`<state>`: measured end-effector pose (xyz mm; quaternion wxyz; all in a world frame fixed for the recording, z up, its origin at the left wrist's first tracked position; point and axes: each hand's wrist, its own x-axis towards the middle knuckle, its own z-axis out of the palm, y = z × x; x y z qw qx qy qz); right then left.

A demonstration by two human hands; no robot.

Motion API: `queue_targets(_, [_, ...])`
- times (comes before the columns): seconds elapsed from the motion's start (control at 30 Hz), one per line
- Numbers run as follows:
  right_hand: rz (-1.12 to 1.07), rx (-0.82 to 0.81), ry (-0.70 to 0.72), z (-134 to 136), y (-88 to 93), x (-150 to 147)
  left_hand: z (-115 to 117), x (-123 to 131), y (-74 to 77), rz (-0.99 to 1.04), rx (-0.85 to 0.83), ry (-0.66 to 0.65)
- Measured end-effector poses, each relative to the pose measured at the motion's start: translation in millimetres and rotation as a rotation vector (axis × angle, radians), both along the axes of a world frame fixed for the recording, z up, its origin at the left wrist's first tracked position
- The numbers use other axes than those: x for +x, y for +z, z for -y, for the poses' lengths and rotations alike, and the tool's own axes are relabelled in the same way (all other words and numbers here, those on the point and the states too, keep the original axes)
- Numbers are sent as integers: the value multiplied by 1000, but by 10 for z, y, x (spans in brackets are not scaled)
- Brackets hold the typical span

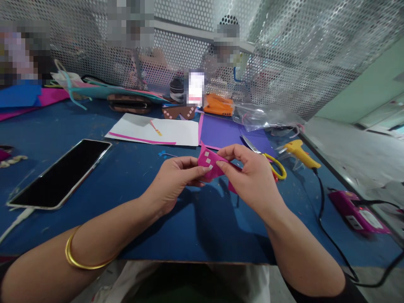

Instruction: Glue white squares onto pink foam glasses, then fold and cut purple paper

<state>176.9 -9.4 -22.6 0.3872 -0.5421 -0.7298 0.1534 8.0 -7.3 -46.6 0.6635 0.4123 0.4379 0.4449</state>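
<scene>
Between my two hands, over the blue table, is a piece of magenta paper (213,171) with several small pale squares on its left part. My left hand (176,179) pinches its left end, the thumb beside the lowest square. On the other side my right hand (249,172) grips it with thumb and fingers; part of the paper hangs below that hand. Yellow-handled scissors (278,165) lie just beyond my right hand, blades open on purple paper (221,128). A small blue cut-out (163,154) rests on the table left of the paper.
White paper (170,132) lies ahead, with brown paper glasses (179,112) behind it. At right are a yellow glue gun (302,154) with a black cord and a magenta power strip (356,210). A phone (63,174) with a white cable lies left. A perforated metal screen (186,38) stands behind.
</scene>
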Motion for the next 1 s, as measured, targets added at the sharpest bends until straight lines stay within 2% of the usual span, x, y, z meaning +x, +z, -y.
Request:
queue_targets(0.43, [13,-78,19,-1,59,9,3,0,7,-11,4,11])
queue_targets(1.0, [41,-39,-8,13,18,1,12,5,17,-40,13,-9])
